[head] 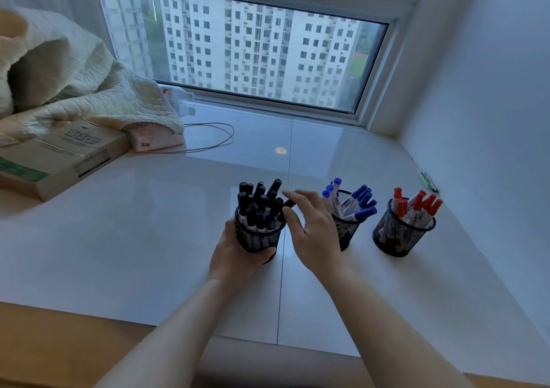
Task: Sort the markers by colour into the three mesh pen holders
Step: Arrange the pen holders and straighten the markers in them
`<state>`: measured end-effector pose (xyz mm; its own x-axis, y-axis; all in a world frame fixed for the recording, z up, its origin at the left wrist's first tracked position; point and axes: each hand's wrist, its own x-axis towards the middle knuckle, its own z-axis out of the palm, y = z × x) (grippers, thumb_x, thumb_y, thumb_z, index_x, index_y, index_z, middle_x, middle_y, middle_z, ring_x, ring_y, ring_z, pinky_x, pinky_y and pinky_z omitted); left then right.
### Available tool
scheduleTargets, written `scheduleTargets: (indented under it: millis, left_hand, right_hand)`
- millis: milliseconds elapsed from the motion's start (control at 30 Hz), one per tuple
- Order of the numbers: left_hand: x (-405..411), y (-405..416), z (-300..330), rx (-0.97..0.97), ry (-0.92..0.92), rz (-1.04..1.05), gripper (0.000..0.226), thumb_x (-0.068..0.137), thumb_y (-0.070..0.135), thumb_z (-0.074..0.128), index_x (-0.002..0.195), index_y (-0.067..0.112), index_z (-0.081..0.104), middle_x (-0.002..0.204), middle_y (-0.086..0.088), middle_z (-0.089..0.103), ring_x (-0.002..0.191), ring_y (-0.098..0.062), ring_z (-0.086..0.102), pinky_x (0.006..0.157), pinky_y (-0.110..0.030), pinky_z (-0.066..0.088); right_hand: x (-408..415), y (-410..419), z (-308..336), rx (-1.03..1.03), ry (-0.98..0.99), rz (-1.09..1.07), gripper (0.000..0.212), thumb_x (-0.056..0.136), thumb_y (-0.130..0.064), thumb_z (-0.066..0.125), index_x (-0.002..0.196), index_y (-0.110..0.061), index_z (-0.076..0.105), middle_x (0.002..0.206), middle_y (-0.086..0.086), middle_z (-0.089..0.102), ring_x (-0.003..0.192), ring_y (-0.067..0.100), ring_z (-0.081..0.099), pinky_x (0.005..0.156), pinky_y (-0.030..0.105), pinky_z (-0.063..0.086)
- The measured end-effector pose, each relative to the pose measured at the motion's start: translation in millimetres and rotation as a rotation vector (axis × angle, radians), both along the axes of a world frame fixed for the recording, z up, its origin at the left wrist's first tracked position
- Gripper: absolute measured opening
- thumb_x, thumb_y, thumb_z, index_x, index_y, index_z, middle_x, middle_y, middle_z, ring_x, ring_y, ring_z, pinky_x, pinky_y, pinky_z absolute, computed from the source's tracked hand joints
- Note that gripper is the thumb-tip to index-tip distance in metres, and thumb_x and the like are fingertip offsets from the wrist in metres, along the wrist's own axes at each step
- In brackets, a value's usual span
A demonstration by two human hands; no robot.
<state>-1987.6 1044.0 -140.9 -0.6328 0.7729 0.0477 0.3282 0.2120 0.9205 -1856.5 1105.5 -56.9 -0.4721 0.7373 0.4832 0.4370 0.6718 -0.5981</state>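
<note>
Three black mesh pen holders stand in a row on the white sill. The left holder (258, 239) is packed with black-capped markers (259, 206), and my left hand (235, 256) is wrapped around its lower wall. My right hand (312, 233) hovers just right of its rim, fingertips pinching one black marker (289, 203) that leans at the holder's edge. The middle holder (346, 233), partly hidden behind my right hand, carries blue-capped markers (361, 200). The right holder (400, 236) carries red-capped markers (416, 204).
A cardboard box (59, 155) under a quilted blanket (74, 84) fills the left side, with a thin cable loop (214, 137) beside it. A plastic bottle (178, 96) lies by the window. Small green items (427, 179) rest against the right wall.
</note>
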Motion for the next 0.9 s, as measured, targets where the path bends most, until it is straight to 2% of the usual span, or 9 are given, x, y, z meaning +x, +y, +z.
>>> scheduleTargets:
  millis: [100,233,300,367,467,567,633,767,900]
  left_hand:
    - [-2,1,-2,-0.002,0.011,-0.003,0.077,0.055,0.042,0.079,0.118,0.037,0.035,0.105,0.016,0.056,0.091,-0.009,0.053,0.073,-0.024,0.04]
    - [-6,5,-4,-0.02,-0.009,0.001,0.071,0.055,0.042,0.079,0.11,0.039,0.035,0.097,0.016,0.055,0.089,-0.012,0.053,0.07,-0.025,0.039]
    - [-8,8,-4,-0.023,-0.003,0.01,0.069,0.055,0.042,0.08,0.108,0.038,0.036,0.097,0.015,0.056,0.089,-0.014,0.054,0.071,-0.026,0.041]
    - [-12,12,-4,-0.021,0.001,0.017,0.069,0.056,0.041,0.081,0.109,0.036,0.037,0.097,0.013,0.056,0.089,-0.014,0.054,0.072,-0.027,0.041]
    - [-20,18,-3,-0.02,0.019,0.028,0.071,0.057,0.04,0.081,0.114,0.032,0.038,0.1,0.011,0.056,0.091,-0.015,0.054,0.074,-0.027,0.041]
    - [-29,24,-1,-0.027,0.035,0.046,0.074,0.059,0.04,0.081,0.118,0.03,0.037,0.103,0.01,0.054,0.094,-0.016,0.053,0.076,-0.029,0.042]
    - [-35,29,0,-0.03,0.046,0.059,0.074,0.06,0.04,0.08,0.119,0.028,0.037,0.104,0.009,0.054,0.097,-0.018,0.053,0.077,-0.03,0.042]
    - [-48,39,1,-0.034,0.069,0.056,0.074,0.061,0.04,0.08,0.119,0.025,0.037,0.114,0.002,0.057,0.104,-0.024,0.055,0.079,-0.031,0.043]
    - [-61,47,0,-0.028,0.066,0.067,0.075,0.061,0.042,0.08,0.12,0.028,0.035,0.114,0.004,0.057,0.101,-0.02,0.055,0.079,-0.03,0.043]
  right_hand:
    - [13,-10,-17,-0.219,0.237,-0.168,0.016,0.089,-0.017,0.056,0.104,-0.024,0.059,0.099,-0.011,0.054,0.09,0.012,0.055,0.077,0.021,0.044]
    - [38,-7,-40,-0.403,0.378,-0.426,0.013,0.086,-0.016,0.059,0.093,-0.023,0.052,0.087,-0.008,0.057,0.076,0.01,0.055,0.062,0.012,0.039]
    - [48,0,-47,-0.466,0.415,-0.56,0.026,0.083,-0.02,0.065,0.1,-0.019,0.046,0.094,0.0,0.054,0.075,0.011,0.054,0.063,0.017,0.042]
    - [56,10,-51,-0.508,0.389,-0.642,0.052,0.078,-0.028,0.071,0.119,-0.014,0.042,0.109,0.005,0.048,0.09,0.017,0.055,0.078,0.031,0.05]
    - [61,28,-57,-0.497,0.267,-0.637,0.086,0.071,-0.035,0.077,0.138,-0.011,0.029,0.13,0.008,0.038,0.118,0.024,0.044,0.098,0.043,0.043]
    - [58,43,-62,-0.523,0.259,-0.547,0.096,0.065,-0.035,0.081,0.141,-0.014,0.026,0.141,0.004,0.037,0.13,0.022,0.037,0.106,0.042,0.037]
    - [53,52,-65,-0.535,0.319,-0.476,0.092,0.062,-0.03,0.083,0.137,-0.018,0.032,0.136,-0.001,0.044,0.127,0.018,0.042,0.104,0.038,0.039]
    - [46,64,-71,-0.554,0.378,-0.448,0.086,0.057,-0.029,0.084,0.128,-0.025,0.036,0.118,-0.012,0.051,0.113,0.012,0.052,0.088,0.024,0.039]
    - [47,70,-80,-0.521,0.322,-0.49,0.086,0.053,-0.04,0.082,0.124,-0.028,0.036,0.119,-0.009,0.056,0.11,0.016,0.056,0.089,0.03,0.045]
